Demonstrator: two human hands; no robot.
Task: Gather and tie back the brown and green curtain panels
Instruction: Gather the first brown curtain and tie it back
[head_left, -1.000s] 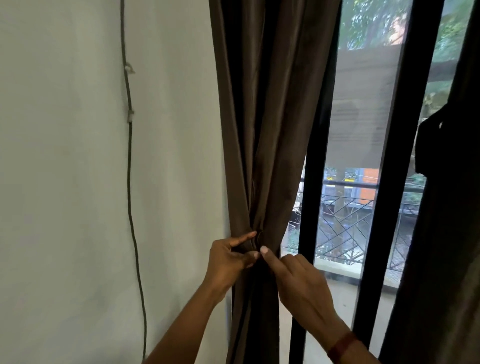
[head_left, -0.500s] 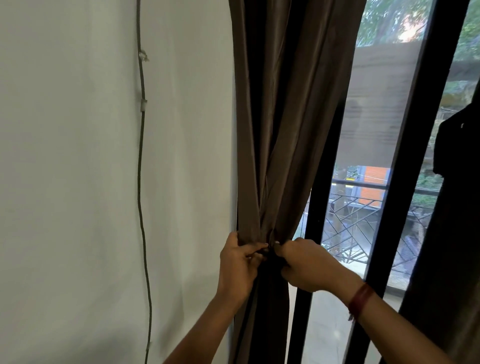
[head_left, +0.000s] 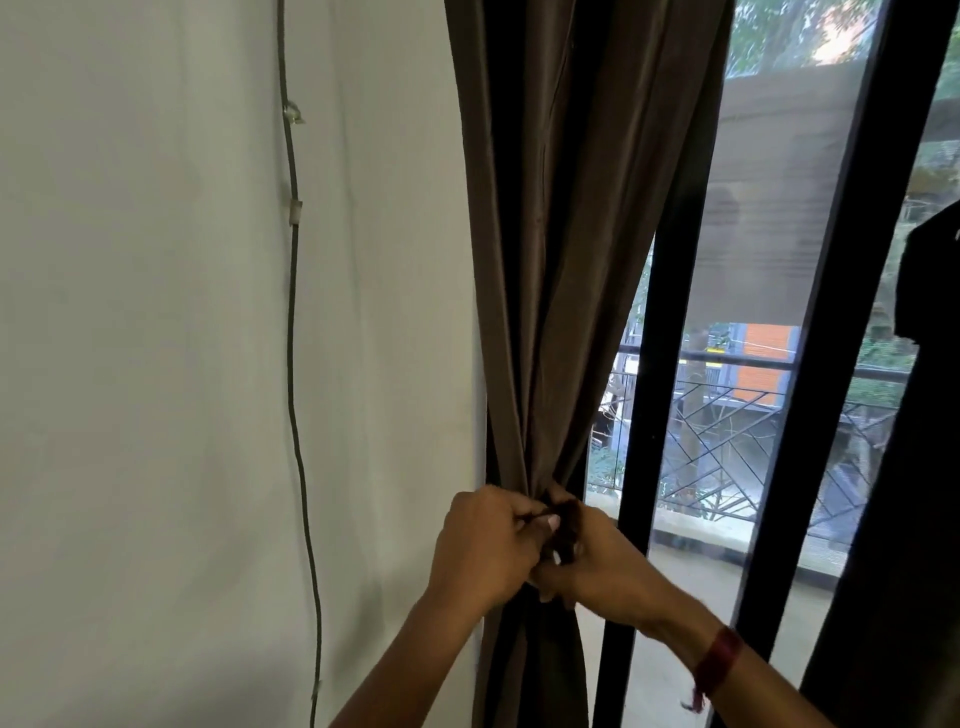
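Observation:
The brown curtain panel (head_left: 561, 249) hangs beside the white wall, its folds drawn together into a narrow waist at hand height. A dark brown tie-back (head_left: 565, 525) sits at that waist, bunched between my hands. My left hand (head_left: 480, 551) grips the gathered cloth and tie from the left, fingers curled. From the right, my right hand (head_left: 597, 564) pinches the tie against the curtain. A second dark curtain panel (head_left: 914, 519) hangs at the far right edge; its colour is too dark to tell.
A white wall (head_left: 156, 364) fills the left, with a thin cable (head_left: 296, 364) clipped down it. Black window frames (head_left: 660, 415) stand right of the curtain, with a balcony railing (head_left: 727, 447) outside. I wear a red wristband (head_left: 719, 662) on my right wrist.
My right hand went from pointing at the curtain's waist to closing on it. Both hands have drawn closer together around the tie. The view has shifted, placing the curtain further right.

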